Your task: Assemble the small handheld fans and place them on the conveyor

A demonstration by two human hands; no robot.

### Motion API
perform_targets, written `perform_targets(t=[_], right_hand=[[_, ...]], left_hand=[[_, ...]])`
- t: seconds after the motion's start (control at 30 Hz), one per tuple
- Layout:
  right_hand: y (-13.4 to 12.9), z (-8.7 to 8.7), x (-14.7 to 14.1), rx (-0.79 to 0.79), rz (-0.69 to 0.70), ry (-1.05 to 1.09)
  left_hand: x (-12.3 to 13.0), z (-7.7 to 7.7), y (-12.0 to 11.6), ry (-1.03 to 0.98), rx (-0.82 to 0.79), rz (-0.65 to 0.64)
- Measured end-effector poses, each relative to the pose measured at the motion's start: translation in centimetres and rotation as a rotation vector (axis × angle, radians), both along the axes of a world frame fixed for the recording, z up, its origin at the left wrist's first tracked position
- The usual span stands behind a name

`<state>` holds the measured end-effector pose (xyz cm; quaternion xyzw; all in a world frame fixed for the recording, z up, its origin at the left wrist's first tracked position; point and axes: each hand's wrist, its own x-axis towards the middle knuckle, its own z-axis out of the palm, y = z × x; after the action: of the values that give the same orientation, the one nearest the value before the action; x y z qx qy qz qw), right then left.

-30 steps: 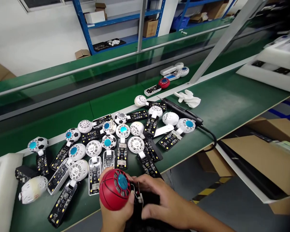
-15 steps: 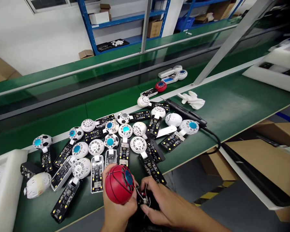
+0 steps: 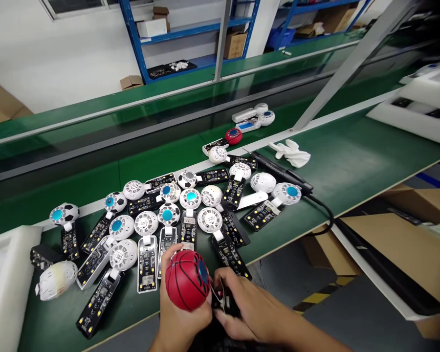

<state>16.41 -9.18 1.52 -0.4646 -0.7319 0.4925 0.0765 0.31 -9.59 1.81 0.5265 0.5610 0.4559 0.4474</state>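
Observation:
My left hand (image 3: 185,318) is closed around a red ball-shaped housing (image 3: 187,283) with black basketball lines and a blue disc in its vented face. Beside it, my right hand (image 3: 247,305) is closed on a small dark part with thin white wires (image 3: 222,298), whose lower portion is hidden by my fingers and shadow. The wires run close to the ball's right side; where they attach cannot be made out. Both hands are just off the near bench edge. Closest to them lie a black circuit board (image 3: 231,256) and a white-framed board (image 3: 147,266).
Several white and football-patterned round units with boards cover the green bench (image 3: 337,161). A black corded pen-shaped tool (image 3: 278,171) and a white glove (image 3: 291,152) lie right of them. Foam trays (image 3: 12,278) flank the bench. Units sit on the green belt (image 3: 143,166) behind. Cardboard boxes (image 3: 399,249) stand below right.
The red housing has shifted slightly right and turned, so its blue disc shows less. My right fingers have drawn in around the wired part. Units on the belt have moved left.

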Motion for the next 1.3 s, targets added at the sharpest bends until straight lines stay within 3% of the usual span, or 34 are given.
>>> perform_targets(t=[0.13,0.27,0.33,0.4,0.47,0.53,0.6,0.73,0.93,1.17,1.3], right_hand=[[1.9,1.9,-0.1,-0.027,-0.109,0.230],[5.3,4.3,-1.0,-0.239,-0.342,0.605],[7.3,5.0,-1.8,-0.287,-0.400,0.679],[9.2,5.1,-2.6,-0.294,-0.414,0.734],[10.6,4.6,-3.5,-0.185,-0.325,0.701],[11.5,3.9,-4.3,0.029,-0.200,0.568],[11.9,3.2,-4.8,0.225,-0.130,0.416],[12.4,2.5,-5.4,0.477,-0.166,0.229],[13.0,1.5,-5.8,0.698,-0.115,0.093],[13.7,1.0,-5.6,0.770,0.088,0.121],[14.2,1.0,-5.0,0.755,0.166,0.192]], left_hand=[[-0.6,0.0,1.5,-0.187,-0.039,-0.037],[-0.6,1.4,4.9,-0.353,-0.140,-0.028],[-0.8,2.5,6.6,-0.356,-0.192,0.022],[-1.1,3.2,7.6,-0.214,-0.180,0.046],[-1.6,3.1,8.0,0.059,-0.090,0.011],[-2.2,2.2,8.1,0.309,0.010,-0.074],[-2.6,1.3,8.1,0.435,0.048,-0.150],[-3.1,0.6,8.3,0.471,0.015,-0.191],[-2.5,-0.1,8.8,0.582,0.054,-0.096],[-3.1,-0.8,9.0,0.517,0.097,-0.144],[-3.7,-0.2,9.3,0.327,-0.041,-0.139]])
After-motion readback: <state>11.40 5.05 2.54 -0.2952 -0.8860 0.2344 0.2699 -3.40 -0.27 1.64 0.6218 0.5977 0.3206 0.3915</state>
